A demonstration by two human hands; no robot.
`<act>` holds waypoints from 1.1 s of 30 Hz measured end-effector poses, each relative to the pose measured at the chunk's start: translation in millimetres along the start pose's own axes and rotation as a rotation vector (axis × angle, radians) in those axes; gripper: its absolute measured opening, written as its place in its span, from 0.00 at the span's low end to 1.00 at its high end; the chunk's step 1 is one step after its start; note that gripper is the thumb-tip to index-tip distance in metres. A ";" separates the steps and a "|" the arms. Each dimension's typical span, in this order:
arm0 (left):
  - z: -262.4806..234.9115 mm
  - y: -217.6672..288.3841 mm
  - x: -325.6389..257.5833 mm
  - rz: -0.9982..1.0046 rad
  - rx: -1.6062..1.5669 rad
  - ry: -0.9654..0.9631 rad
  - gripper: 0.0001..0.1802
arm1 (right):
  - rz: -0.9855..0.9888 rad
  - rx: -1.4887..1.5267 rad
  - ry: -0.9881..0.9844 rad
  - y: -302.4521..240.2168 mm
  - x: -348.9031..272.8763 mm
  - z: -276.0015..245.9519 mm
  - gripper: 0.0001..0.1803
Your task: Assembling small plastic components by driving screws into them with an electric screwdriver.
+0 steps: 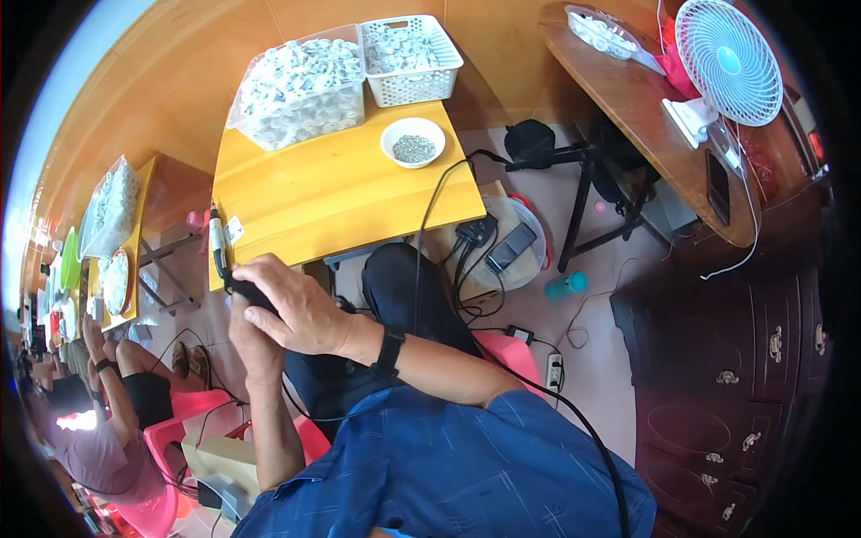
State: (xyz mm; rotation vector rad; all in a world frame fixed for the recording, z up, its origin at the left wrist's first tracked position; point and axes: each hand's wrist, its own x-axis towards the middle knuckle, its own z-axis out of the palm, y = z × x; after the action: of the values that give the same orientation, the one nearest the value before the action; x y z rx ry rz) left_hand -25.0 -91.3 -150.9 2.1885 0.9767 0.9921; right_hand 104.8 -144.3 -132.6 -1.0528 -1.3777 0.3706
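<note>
Your right hand is closed around the dark handle of an electric screwdriver, with the fingers wrapped fully over it. The tool points up and away from you, and its light-coloured tip reaches the near left corner of the small wooden table. Your left hand is just under the right hand and touches it; it is mostly hidden, so I cannot tell if it is closed on something.

On the far side of this table stands a clear plastic bag full of small white parts, and beside it, at the far right corner, a white basket with the same kind of parts. In front of the basket, closer to you, is a white bowl with small grey screws. A black cable crosses the right edge of the table and goes down toward your lap.
</note>
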 end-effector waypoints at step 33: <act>-64.4 -106.2 90.9 0.316 0.253 0.272 0.41 | 0.197 0.328 0.012 5.0 -1.1 55.8 0.25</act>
State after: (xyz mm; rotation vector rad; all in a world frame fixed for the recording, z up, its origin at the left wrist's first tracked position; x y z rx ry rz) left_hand -75.2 54.2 -151.9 2.5185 0.9331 1.4084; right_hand 55.5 -120.9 -145.5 -0.9163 -1.1563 0.7088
